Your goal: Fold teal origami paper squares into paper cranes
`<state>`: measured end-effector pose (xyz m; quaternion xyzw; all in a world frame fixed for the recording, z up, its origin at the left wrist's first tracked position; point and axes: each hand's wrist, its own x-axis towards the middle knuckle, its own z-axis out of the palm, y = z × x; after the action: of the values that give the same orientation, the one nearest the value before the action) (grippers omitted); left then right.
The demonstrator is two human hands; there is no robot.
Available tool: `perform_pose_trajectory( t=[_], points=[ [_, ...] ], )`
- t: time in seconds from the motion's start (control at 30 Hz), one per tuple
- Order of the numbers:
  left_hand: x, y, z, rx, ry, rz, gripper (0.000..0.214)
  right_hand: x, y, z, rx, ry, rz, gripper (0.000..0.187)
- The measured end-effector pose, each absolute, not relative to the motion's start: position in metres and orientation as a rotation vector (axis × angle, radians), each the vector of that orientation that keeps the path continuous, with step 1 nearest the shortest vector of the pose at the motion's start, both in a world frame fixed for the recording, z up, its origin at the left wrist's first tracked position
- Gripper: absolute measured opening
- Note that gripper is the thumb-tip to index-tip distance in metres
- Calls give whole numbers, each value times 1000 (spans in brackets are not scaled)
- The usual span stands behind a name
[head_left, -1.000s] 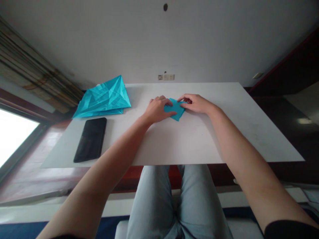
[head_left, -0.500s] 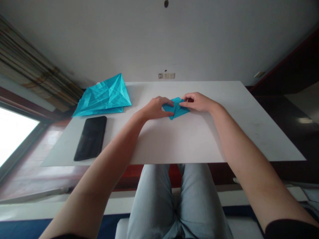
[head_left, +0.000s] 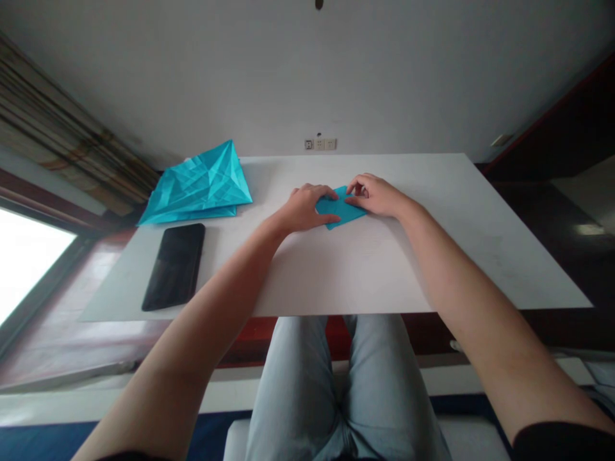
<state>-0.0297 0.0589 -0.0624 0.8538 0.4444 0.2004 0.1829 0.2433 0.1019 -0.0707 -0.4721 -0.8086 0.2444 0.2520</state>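
Observation:
A small piece of folded turquoise origami paper [head_left: 340, 209] lies on the white table between my hands. My left hand [head_left: 306, 209] holds its left side, the thumb along the near edge and the fingertips on the far part. From the right, my right hand [head_left: 377, 195] has thumb and forefinger closed at the paper's upper right side, with the other fingers curled. My fingers cover part of both sides, and I cannot make out every fold.
Larger creased turquoise paper sheets [head_left: 199, 182] lie at the table's back left corner. A black phone [head_left: 173, 267] lies nearer me on the left. The white tabletop [head_left: 346, 275] ends at my knees; behind it is a wall with sockets [head_left: 319, 145].
The paper's right part now looks flatter and smoother, with fewer fold lines showing. My left thumb has shifted slightly right along the near edge, and my right fingers are a little higher.

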Motion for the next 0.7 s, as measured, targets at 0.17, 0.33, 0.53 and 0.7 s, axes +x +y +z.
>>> perform_pose_trajectory(
  t=[0.17, 0.33, 0.53, 0.7],
  points=[
    [-30, 57, -61, 2446, 1178, 520, 46, 243, 108, -79, -1352, -2121, 572, 29],
    [-27, 52, -61, 2427, 1234, 507, 47, 243, 113, -87, -1363, -2095, 512, 32],
    [-27, 55, -68, 2382, 1356, 538, 72, 238, 109, -82, -1433, -2074, 552, 31],
    [-28, 55, -70, 2362, 1410, 537, 83, 234, 106, -78, -1421, -2069, 690, 30]
  ],
)
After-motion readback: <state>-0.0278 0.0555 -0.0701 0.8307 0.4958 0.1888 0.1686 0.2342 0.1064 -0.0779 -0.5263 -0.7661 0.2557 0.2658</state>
